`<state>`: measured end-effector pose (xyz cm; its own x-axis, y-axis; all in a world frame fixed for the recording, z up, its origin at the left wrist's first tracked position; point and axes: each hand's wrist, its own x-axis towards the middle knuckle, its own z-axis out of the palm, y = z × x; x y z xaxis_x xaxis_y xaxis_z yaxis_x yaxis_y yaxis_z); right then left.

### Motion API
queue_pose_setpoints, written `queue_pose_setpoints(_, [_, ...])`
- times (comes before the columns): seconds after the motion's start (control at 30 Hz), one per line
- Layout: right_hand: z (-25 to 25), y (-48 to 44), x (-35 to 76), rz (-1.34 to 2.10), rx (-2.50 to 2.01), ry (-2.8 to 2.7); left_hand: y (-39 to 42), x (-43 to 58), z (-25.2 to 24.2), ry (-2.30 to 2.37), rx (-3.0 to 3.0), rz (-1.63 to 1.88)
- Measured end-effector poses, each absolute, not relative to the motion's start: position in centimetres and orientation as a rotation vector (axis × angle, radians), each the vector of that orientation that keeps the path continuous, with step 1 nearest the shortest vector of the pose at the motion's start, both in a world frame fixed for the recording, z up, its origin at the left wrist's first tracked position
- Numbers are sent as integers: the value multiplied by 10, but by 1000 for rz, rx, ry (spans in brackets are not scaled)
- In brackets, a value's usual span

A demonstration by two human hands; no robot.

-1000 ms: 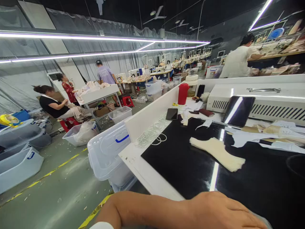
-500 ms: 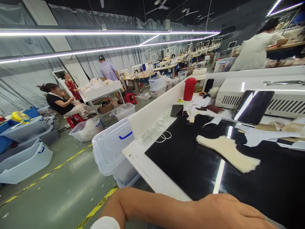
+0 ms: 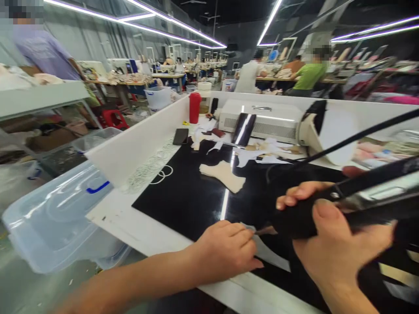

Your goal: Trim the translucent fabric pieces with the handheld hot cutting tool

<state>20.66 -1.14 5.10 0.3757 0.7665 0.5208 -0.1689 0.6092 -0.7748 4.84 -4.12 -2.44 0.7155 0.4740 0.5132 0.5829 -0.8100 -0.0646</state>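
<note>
My right hand (image 3: 330, 244) is wrapped round the black handle of a corded tool (image 3: 366, 196) whose thin tip points left, down at the black mat (image 3: 183, 200). My left hand (image 3: 225, 253) lies near the table's front edge, fingers curled and pressing on a thin whitish piece of material (image 3: 268, 257) right by the tool's tip. A stack of cream fabric cut-outs (image 3: 224, 174) lies farther back on the mat.
A white divider wall (image 3: 137, 139) runs along the left, with white rubber bands (image 3: 147, 168), a dark phone (image 3: 180, 136) and a red bottle (image 3: 195, 107) beside it. A white machine (image 3: 262, 120) stands behind. A clear plastic bin (image 3: 55, 213) sits on the floor to the left. People work at tables beyond.
The camera swung right and down from the workshop floor to the table. My right hand with the corded tool came into view, and my left hand now presses the whitish piece by the tip.
</note>
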Motion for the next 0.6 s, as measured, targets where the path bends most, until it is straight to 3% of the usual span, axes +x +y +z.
queue_pose_setpoints(0.2, [51,-4,203,623,-683,-1071,-45,46,-28,-826,-2703,-836])
queue_pose_setpoints(0.6, [40,-1,204,568,-705,-1088,-45,45,-22,-839,-2750,-754])
